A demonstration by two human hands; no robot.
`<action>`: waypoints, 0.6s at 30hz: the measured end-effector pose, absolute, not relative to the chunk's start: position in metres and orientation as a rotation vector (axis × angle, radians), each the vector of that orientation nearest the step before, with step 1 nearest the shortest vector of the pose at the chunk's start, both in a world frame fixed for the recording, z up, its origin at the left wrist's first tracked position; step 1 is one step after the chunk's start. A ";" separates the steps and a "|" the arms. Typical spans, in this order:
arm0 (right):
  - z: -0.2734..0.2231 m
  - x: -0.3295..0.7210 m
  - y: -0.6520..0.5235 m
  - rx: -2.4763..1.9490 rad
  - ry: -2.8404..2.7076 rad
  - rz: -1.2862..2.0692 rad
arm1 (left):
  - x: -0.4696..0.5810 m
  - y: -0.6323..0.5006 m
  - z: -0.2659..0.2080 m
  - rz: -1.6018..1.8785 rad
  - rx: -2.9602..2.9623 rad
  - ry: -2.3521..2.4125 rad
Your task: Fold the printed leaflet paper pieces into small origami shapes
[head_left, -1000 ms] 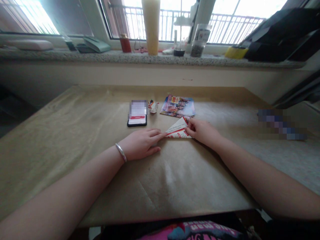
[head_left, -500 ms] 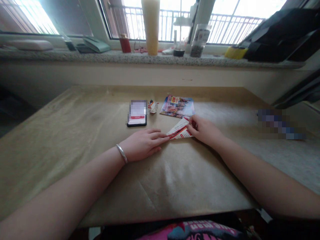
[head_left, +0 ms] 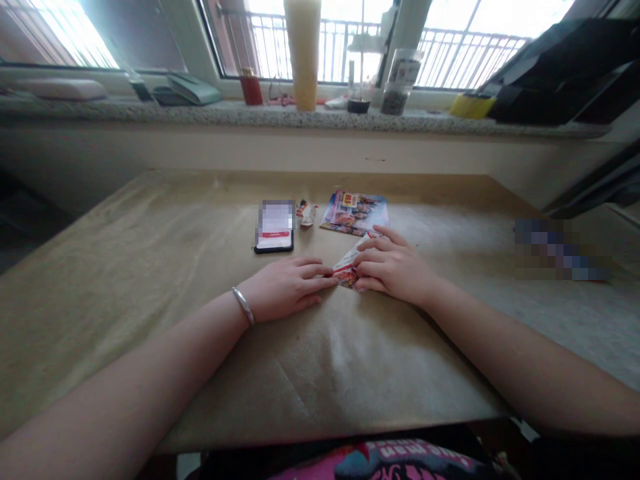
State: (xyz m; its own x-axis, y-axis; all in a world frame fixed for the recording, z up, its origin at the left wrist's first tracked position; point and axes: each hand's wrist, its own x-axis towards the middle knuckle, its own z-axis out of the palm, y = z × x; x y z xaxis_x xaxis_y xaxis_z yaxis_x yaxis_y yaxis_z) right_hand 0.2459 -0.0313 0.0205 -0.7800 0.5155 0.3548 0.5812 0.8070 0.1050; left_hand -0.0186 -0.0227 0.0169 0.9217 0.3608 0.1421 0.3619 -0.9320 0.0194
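A folded sheet of printed paper [head_left: 346, 264], white and red with a coloured picture on its near flap, lies on the table between my hands. My left hand [head_left: 285, 288] rests flat, its fingertips touching the paper's left point. Fingers spread, my right hand [head_left: 395, 267] lies flat over the right part of the paper and hides much of it. Just behind the paper is a small stack of colourful printed leaflets [head_left: 363, 212]. A silver bangle [head_left: 243, 306] circles my left wrist.
A phone [head_left: 274, 230] with its screen lit lies beyond my left hand, beside a crumpled piece of paper [head_left: 306, 213]. At the table's right lies a blurred-out flat item [head_left: 560, 250]. Bottles and jars stand on the stone windowsill [head_left: 300, 119] behind the table [head_left: 165, 267].
My right hand has gone from pinching the paper's right edge to lying flat on it, slightly nearer me. A flap has folded over, showing a coloured picture. My left hand stays put.
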 end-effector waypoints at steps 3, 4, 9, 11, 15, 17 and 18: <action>0.016 0.244 -0.030 -0.914 -2.693 -0.158 | -0.019 -0.022 0.017 -0.232 -3.087 -0.608; 0.014 0.244 -0.029 -0.990 -2.666 -0.108 | -0.019 -0.023 0.017 -0.235 -3.089 -0.621; 0.007 0.245 -0.022 -1.484 -2.396 0.099 | -0.018 -0.024 0.019 -0.268 -3.090 -0.642; 0.005 0.244 -0.018 -1.596 -2.280 0.194 | -0.018 -0.024 0.020 -0.282 -3.074 -0.657; 0.005 0.240 -0.010 -1.712 -2.118 0.314 | -0.017 -0.025 0.021 -0.271 -3.013 -0.636; 0.006 0.237 -0.007 -1.748 -2.089 0.317 | -0.015 -0.025 0.021 -0.251 -2.990 -0.597; 0.006 0.236 -0.006 -1.763 -2.084 0.306 | -0.015 -0.025 0.020 -0.241 -2.976 -0.587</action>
